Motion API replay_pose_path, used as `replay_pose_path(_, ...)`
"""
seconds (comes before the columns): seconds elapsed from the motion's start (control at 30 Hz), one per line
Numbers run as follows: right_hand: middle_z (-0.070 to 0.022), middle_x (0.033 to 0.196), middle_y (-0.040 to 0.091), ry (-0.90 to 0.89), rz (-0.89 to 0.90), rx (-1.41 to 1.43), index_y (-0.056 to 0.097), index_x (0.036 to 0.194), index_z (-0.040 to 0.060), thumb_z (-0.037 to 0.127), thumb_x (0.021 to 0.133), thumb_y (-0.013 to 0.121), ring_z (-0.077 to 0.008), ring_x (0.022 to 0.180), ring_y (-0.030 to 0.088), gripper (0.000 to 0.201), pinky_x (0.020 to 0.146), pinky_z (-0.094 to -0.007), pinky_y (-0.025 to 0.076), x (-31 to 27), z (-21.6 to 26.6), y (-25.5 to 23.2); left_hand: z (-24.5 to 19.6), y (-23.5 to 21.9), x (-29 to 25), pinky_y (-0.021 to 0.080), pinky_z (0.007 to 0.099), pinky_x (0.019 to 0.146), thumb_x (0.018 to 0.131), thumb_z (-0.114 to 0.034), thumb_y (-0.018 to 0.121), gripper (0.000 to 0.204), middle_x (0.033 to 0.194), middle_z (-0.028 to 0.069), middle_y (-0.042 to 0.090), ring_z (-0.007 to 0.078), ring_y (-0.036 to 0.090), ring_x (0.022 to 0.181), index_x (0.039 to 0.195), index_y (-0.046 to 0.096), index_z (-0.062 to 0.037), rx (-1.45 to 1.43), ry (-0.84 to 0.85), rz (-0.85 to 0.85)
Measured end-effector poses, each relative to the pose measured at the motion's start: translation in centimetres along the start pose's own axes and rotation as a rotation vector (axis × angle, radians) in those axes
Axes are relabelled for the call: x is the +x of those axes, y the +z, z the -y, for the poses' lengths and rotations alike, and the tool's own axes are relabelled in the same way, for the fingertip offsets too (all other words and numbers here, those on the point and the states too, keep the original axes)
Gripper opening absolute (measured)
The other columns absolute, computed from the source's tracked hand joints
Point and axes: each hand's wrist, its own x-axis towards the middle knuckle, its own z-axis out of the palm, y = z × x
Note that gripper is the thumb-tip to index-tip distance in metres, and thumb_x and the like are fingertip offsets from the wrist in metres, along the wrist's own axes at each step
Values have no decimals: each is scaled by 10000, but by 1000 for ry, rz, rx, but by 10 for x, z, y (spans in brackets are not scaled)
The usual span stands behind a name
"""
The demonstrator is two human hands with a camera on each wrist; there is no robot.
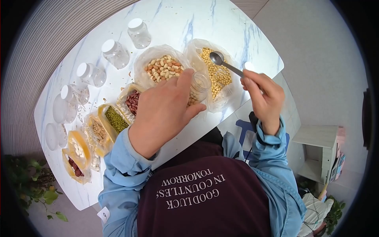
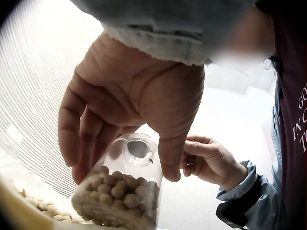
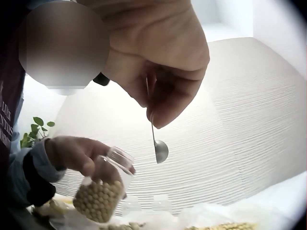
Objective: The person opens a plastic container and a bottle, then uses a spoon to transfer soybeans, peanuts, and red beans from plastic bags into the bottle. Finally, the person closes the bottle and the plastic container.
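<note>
My left hand (image 1: 166, 106) grips a clear plastic jar (image 1: 201, 83), thumb on one side and fingers on the other. Round pale yellow soybeans (image 2: 117, 191) fill roughly the lower half of the jar, which leans with its uncapped mouth toward my right hand in the right wrist view. Between thumb and fingers, my right hand (image 1: 265, 96) pinches the handle of a small metal spoon (image 3: 161, 151). The spoon's bowl hangs over an open plastic bag (image 1: 192, 46) of soybeans and shows bare grey metal in the head view. The bag stands just beyond the jar.
Beside the soybean bag is a bag of peanuts (image 1: 164, 68). Bags of red beans (image 1: 133, 102), green mung beans (image 1: 115, 119) and other dry foods line the near left edge. Several white-lidded jars (image 1: 115, 54) stand along the far side of the marbled table (image 1: 173, 23).
</note>
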Motion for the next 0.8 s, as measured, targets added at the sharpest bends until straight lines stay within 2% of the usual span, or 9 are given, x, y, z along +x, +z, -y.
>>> replay_pose_path(0.1, -110, 761, 671, 126, -23, 47, 699, 961, 20, 17, 808, 641, -174, 614, 618, 163, 565, -257, 478, 1, -43, 22, 0, 0, 0, 510, 384, 674, 741, -395, 716, 672, 940, 157, 652, 320, 645, 847, 1258, 463, -47, -1, -12, 14)
replay_pose_path(0.17, -85, 765, 673, 128, -12, -35, 693, 986, 9, 35, 833, 642, -121, 646, 604, 163, 589, -232, 474, -1, -61, 30, 0, -1, 0, 510, 383, 675, 741, -396, 717, 674, 944, 158, 653, 320, 645, 848, 1258, 464, -45, 1, -20, 21)
replay_pose_path(0.2, -73, 766, 674, 129, -7, -76, 690, 998, 4, 43, 846, 642, -94, 661, 597, 164, 602, -220, 472, -1, -67, 33, 0, -2, 0, 510, 383, 675, 740, -396, 718, 676, 944, 158, 653, 320, 645, 848, 1258, 464, -44, 3, -29, 33)
replay_pose_path(0.3, -62, 767, 677, 71, -32, -137, 695, 1001, 21, 45, 848, 642, -82, 662, 593, 164, 606, -215, 471, -2, -80, 38, -1, -3, 1, 510, 383, 671, 738, -397, 720, 676, 941, 158, 653, 319, 646, 842, 1255, 466, -43, 3, -32, 38)
replay_pose_path(0.4, -57, 771, 675, 143, 1, -72, 694, 1004, 13, 52, 859, 635, -89, 661, 591, 161, 606, -214, 475, -2, -78, 42, 1, -1, 1, 510, 383, 665, 736, -393, 724, 675, 930, 158, 653, 318, 647, 831, 1253, 468, -44, -3, -16, 19)
replay_pose_path(0.6, -75, 773, 682, 435, 124, 315, 680, 1000, -22, 48, 864, 621, -92, 640, 602, 164, 583, -229, 500, -3, -73, 45, 0, -2, 1, 511, 380, 676, 734, -387, 728, 675, 949, 157, 653, 316, 646, 849, 1255, 468, -45, -6, -31, 33)
replay_pose_path(0.7, -86, 755, 662, 583, 93, 565, 659, 1022, -49, 50, 883, 600, -105, 629, 602, 181, 583, -224, 510, 2, -69, 37, 0, -2, 1, 511, 378, 684, 735, -386, 727, 674, 964, 157, 652, 317, 644, 862, 1255, 468, -45, -4, -30, 37)
replay_pose_path(0.8, -100, 756, 659, 666, 19, 636, 643, 1032, -56, 61, 894, 590, -121, 616, 608, 189, 588, -230, 528, 3, -69, 30, 1, -1, 1, 511, 379, 685, 738, -389, 724, 672, 970, 157, 651, 318, 643, 867, 1255, 468, -45, -2, -27, 36)
